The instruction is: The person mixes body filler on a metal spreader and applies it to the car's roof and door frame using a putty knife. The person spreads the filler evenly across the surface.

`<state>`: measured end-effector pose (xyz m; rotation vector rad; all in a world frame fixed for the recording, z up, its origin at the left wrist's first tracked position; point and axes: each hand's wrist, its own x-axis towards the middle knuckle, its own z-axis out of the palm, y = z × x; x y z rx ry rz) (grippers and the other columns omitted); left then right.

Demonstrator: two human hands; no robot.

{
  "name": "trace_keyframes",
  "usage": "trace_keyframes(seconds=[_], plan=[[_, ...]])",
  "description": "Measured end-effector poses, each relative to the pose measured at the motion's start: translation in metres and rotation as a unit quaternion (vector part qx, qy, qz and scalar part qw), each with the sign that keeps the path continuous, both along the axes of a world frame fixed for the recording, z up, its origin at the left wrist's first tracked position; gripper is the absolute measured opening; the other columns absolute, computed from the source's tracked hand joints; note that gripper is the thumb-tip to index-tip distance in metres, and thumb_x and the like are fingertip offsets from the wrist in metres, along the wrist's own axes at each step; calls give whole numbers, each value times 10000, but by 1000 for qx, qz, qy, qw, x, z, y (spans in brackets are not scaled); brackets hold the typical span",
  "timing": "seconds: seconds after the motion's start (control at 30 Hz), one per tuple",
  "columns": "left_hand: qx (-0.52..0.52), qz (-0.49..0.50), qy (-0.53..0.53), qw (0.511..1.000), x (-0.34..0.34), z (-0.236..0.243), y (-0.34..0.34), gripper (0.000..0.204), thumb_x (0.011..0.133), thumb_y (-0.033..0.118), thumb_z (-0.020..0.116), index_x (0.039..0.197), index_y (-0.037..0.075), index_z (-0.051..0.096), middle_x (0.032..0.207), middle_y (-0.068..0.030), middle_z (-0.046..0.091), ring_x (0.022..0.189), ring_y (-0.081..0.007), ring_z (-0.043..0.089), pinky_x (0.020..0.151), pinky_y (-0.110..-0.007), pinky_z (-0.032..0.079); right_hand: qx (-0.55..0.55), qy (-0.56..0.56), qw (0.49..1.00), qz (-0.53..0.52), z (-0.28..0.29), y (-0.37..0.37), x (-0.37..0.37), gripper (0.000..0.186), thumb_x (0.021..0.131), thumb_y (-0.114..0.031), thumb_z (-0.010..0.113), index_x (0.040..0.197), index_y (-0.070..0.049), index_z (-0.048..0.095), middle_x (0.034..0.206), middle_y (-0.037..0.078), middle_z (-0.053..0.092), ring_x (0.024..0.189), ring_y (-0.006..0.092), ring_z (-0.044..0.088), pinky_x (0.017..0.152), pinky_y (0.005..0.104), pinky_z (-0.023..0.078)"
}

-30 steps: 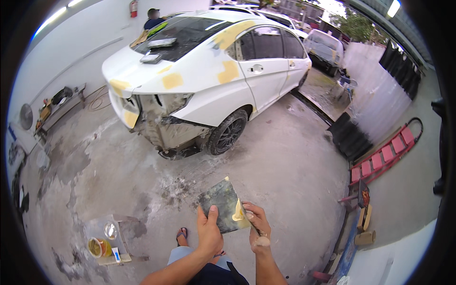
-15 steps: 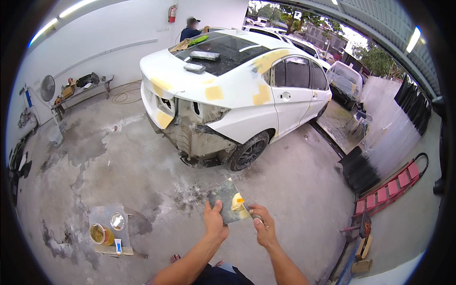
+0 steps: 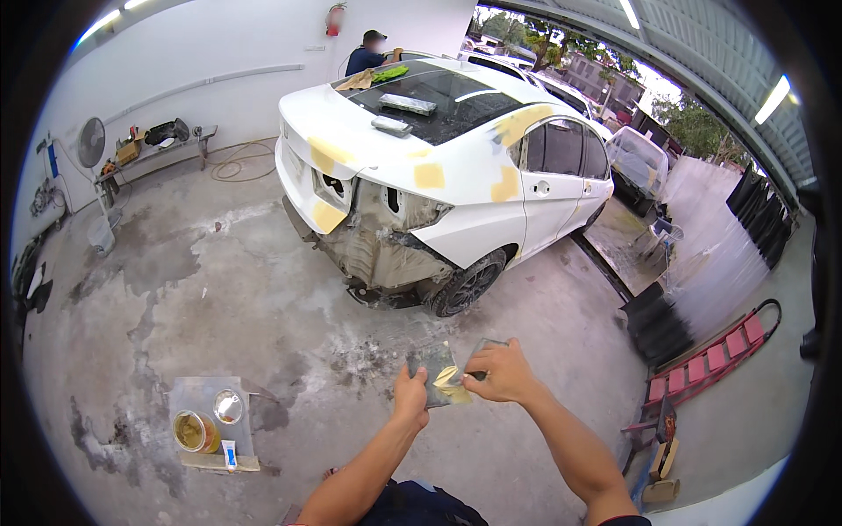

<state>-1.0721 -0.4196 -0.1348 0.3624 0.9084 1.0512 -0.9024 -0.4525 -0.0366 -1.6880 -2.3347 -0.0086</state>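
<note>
My left hand (image 3: 410,396) grips the near left edge of a flat grey mixing board (image 3: 431,357), thumb on top. A smear of pale yellow body filler (image 3: 448,380) lies toward the board's right side. In my right hand (image 3: 506,372) is a dark, flat filler spreader (image 3: 488,344), pinched between thumb and fingers, its upper edge showing above the knuckles. The spreader's lower part is hidden behind my hand, beside the filler. Beyond both hands stands a white car (image 3: 478,223) with yellowish filler patches and its rear bumper off.
At lower left, a low stand (image 3: 194,392) bears an open tub (image 3: 196,431), a round lid (image 3: 228,406) and a small tube (image 3: 230,454). A red ladder (image 3: 715,358) lies at right. A fan (image 3: 91,143) stands left; another person (image 3: 365,56) is behind the car.
The orange streak on the filler no longer shows; the filler looks more spread. My right hand has turned over and risen with the spreader. The view has shifted slightly.
</note>
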Motion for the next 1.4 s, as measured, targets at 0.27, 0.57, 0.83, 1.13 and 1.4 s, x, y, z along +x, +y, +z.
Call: trace_keyframes(seconds=[0.27,0.57,0.83,1.13,1.4], plan=[[7,22,-35,999,4,3,9,417,1055,93,489,1458,4,429,1351,-140,577,1174,-241,581,977,-388,499,11,29,1000,-2,-6,-2,3,120,793,-315,754,832,-205,726,923,-78,726,933,140,627,854,467,341],[26,-13,-50,998,26,27,10,407,1065,123,482,1458,34,423,1337,-120,581,1161,-249,597,972,-388,513,76,45,995,46,10,-12,28,143,794,-299,757,838,-173,706,964,-86,710,927,136,606,813,449,345],[46,38,-175,983,40,81,-10,315,1070,141,499,1379,83,490,1293,-75,606,1118,-202,616,968,-390,532,176,513,838,64,-14,-35,57,231,905,-231,634,970,-39,746,1128,119,718,1038,288,603,944,395,478],[145,58,-184,970,73,94,-19,315,1067,140,520,1378,91,495,1274,-44,622,1118,-175,612,971,-379,529,185,688,702,-20,-17,-58,44,230,948,-233,621,966,-39,743,1135,131,720,1141,306,598,1036,422,427],[430,-14,229,873,59,123,-22,389,1078,184,508,1456,96,492,1151,-109,691,1001,-166,635,921,-339,495,278,145,949,-41,44,-70,99,193,802,-192,753,995,-188,767,1119,-25,736,1125,223,630,980,436,370]])
